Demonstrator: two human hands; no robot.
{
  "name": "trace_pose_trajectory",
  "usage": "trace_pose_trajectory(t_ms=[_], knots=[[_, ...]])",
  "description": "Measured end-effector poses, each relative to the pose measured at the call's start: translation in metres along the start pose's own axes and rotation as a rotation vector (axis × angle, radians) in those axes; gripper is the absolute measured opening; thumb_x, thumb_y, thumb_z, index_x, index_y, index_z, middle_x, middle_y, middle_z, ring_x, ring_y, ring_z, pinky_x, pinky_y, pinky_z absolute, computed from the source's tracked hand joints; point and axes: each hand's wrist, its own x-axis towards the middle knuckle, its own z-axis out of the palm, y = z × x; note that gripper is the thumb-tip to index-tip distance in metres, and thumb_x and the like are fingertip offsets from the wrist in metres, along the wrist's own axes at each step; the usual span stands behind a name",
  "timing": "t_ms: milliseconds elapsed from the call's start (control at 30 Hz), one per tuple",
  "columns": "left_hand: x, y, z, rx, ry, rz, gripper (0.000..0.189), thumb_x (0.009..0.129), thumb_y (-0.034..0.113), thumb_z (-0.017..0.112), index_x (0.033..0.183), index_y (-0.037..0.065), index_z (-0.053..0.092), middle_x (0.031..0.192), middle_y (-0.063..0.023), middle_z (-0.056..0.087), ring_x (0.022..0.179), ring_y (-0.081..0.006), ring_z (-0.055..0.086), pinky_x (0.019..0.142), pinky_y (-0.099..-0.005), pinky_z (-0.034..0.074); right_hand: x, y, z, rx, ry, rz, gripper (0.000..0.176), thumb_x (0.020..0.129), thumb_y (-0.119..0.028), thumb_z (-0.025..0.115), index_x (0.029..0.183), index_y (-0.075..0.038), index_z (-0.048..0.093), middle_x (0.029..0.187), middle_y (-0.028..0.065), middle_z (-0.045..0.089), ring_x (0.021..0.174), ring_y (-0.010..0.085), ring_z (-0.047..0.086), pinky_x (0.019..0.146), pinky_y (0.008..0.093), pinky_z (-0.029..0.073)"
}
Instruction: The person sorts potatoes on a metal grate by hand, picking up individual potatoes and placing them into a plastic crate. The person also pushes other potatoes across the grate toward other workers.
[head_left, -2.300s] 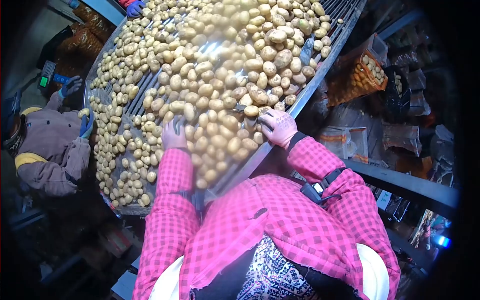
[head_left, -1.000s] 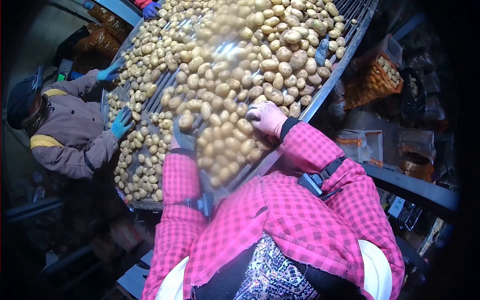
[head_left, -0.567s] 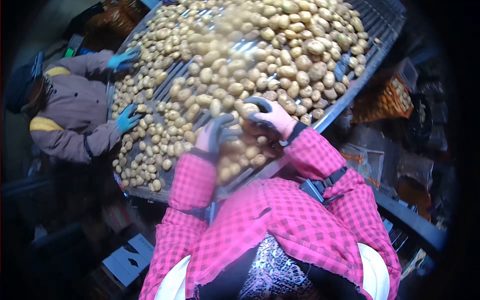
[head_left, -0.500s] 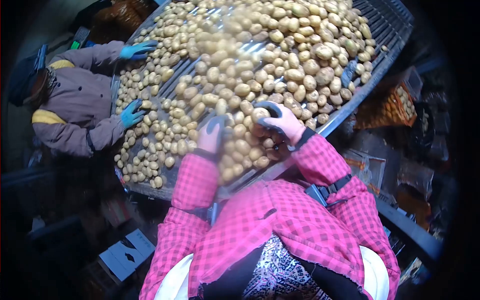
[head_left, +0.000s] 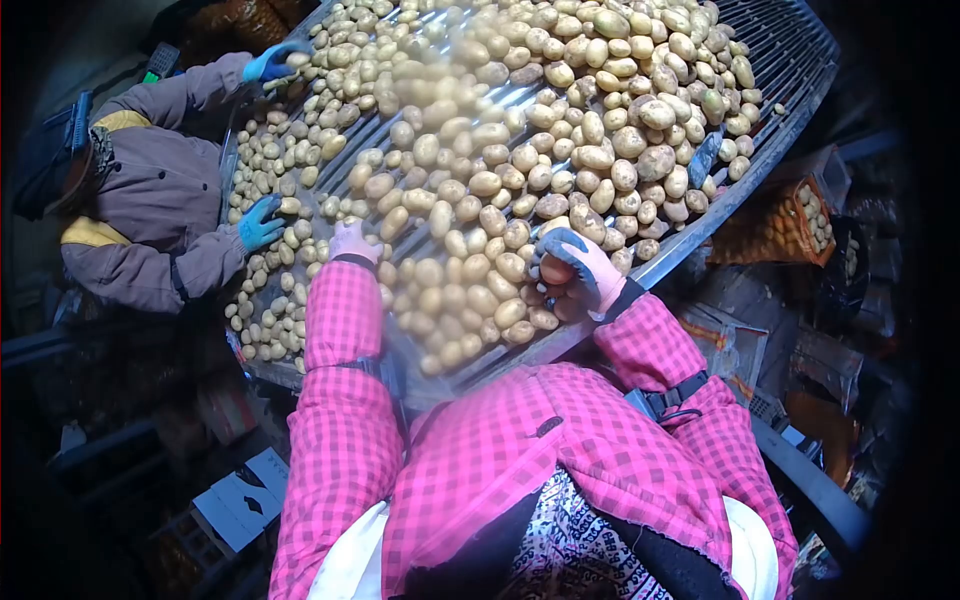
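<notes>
Many pale potatoes (head_left: 470, 215) cover a slatted metal sorting table (head_left: 790, 75). My right hand (head_left: 590, 262), in a pink glove with grey fingers, is curled round a brownish potato (head_left: 555, 270) near the table's front edge. More potatoes lie against its fingers, and part of its grip is hidden. My left hand (head_left: 354, 242), in a pink glove, is stretched over the potatoes at the left side of the table. Its thumb stands apart from the fingers, whose tips are blurred. I see no potato in it.
A co-worker (head_left: 160, 190) in blue gloves stands at the left edge, with a potato in one hand. A dark piece of debris (head_left: 705, 158) lies among the potatoes at right. An orange mesh sack (head_left: 790, 225) is beyond the right rim; a white-blue box (head_left: 240, 500) is below left.
My left hand has moved left, away from the middle of the pile. My right hand has shifted slightly right and down. The co-worker's upper hand has lifted a potato.
</notes>
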Motion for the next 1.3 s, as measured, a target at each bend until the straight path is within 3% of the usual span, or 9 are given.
trace_pose_trajectory(t_ms=[167, 233, 367, 433, 500, 700, 1000, 1200, 1300], knots=[[-0.007, -0.006, -0.001, -0.094, -0.03, -0.029, 0.032, 0.073, 0.026, 0.074, 0.097, 0.009, 0.062, 0.098, -0.0177, 0.067, 0.1, -0.032, 0.063, 0.089, -0.042, 0.049, -0.003, -0.002, 0.006, -0.228, -0.262, 0.086, 0.01, 0.087, -0.013, 0.061, 0.089, -0.004, 0.061, 0.084, 0.0067, 0.063, 0.076, 0.0201, 0.062, 0.064, 0.0336, 0.051], [-0.006, -0.022, 0.014, -0.088, 0.094, 0.024, 0.035, 0.072, 0.025, 0.076, 0.097, 0.006, 0.061, 0.091, -0.0145, 0.068, 0.09, -0.0291, 0.066, 0.081, -0.0394, 0.051, 0.002, 0.008, 0.008, -0.227, -0.295, 0.106, 0.022, 0.086, -0.012, 0.062, 0.106, -0.002, 0.058, 0.094, 0.0091, 0.063, 0.081, 0.0219, 0.063, 0.068, 0.034, 0.052], [-0.055, 0.023, -0.002, -1.023, -0.049, -0.129, 0.033, 0.073, 0.019, 0.075, 0.097, 0.001, 0.062, 0.088, -0.0077, 0.066, 0.075, -0.0137, 0.06, 0.074, -0.031, 0.051, -0.006, 0.013, 0.017, -0.022, -0.367, 0.127, 0.058, 0.089, -0.02, 0.063, 0.141, -0.005, 0.041, 0.126, 0.0149, 0.056, 0.098, 0.024, 0.062, 0.08, 0.0342, 0.052], [-0.058, 0.033, -0.009, -0.985, -0.383, 0.24, 0.026, 0.083, 0.006, 0.068, 0.107, 0.001, 0.06, 0.091, -0.0051, 0.063, 0.081, -0.0128, 0.06, 0.076, -0.0286, 0.051, -0.013, 0.002, 0.025, 0.038, -0.428, 0.128, 0.078, 0.087, -0.016, 0.065, 0.151, -0.01, 0.019, 0.141, 0.0169, 0.043, 0.105, 0.029, 0.061, 0.086, 0.0397, 0.052], [-0.03, 0.03, 0.024, -0.987, -0.175, 0.358, 0.028, 0.087, 0.01, 0.064, 0.113, -0.001, 0.059, 0.099, -0.0061, 0.064, 0.09, -0.0133, 0.061, 0.082, -0.0277, 0.05, -0.023, -0.008, 0.04, 0.082, -0.413, 0.12, 0.08, 0.085, -0.015, 0.065, 0.15, -0.007, 0.018, 0.135, 0.0175, 0.046, 0.102, 0.0294, 0.062, 0.083, 0.0382, 0.053], [0.031, 0.064, 0.016, 0.149, 0.145, 0.216, 0.05, 0.08, 0.022, 0.064, 0.129, 0.021, 0.055, 0.138, -0.0064, 0.049, 0.119, -0.0347, 0.05, 0.098, -0.0447, 0.043, -0.017, 0.005, 0.011, -0.182, -0.365, 0.209, 0.067, 0.086, -0.025, 0.067, 0.143, -0.009, 0.037, 0.122, 0.011, 0.059, 0.098, 0.0266, 0.063, 0.078, 0.0397, 0.054], [0.023, 0.083, -0.022, 0.204, -0.184, 0.083, 0.058, 0.075, 0.026, 0.075, 0.128, 0.017, 0.055, 0.126, -0.0156, 0.057, 0.115, -0.034, 0.056, 0.099, -0.0444, 0.045, -0.025, 0.009, 0.011, -0.071, -0.345, 0.11, 0.056, 0.093, -0.023, 0.059, 0.14, -0.005, 0.036, 0.123, 0.0165, 0.059, 0.105, 0.0276, 0.062, 0.084, 0.037, 0.053], [-0.016, 0.035, 0.024, -0.433, 0.297, 0.106, 0.042, 0.072, 0.011, 0.072, 0.111, 0.006, 0.057, 0.104, -0.0163, 0.062, 0.095, -0.03, 0.061, 0.085, -0.0398, 0.049, -0.042, -0.004, 0.017, 0.006, -0.304, 0.202, 0.06, 0.095, -0.031, 0.056, 0.143, -0.002, 0.036, 0.132, 0.014, 0.055, 0.114, 0.0243, 0.057, 0.089, 0.0371, 0.049], [-0.094, 0.117, -0.03, -1.18, -0.023, 0.065, 0.031, 0.085, -0.001, 0.059, 0.116, 0.001, 0.058, 0.108, -0.0087, 0.063, 0.096, -0.0177, 0.062, 0.087, -0.0313, 0.051, -0.037, 0.009, 0.024, 0.202, -0.331, 0.063, 0.064, 0.096, -0.044, 0.05, 0.143, -0.001, 0.037, 0.136, 0.0133, 0.053, 0.121, 0.0271, 0.054, 0.092, 0.0393, 0.048]])
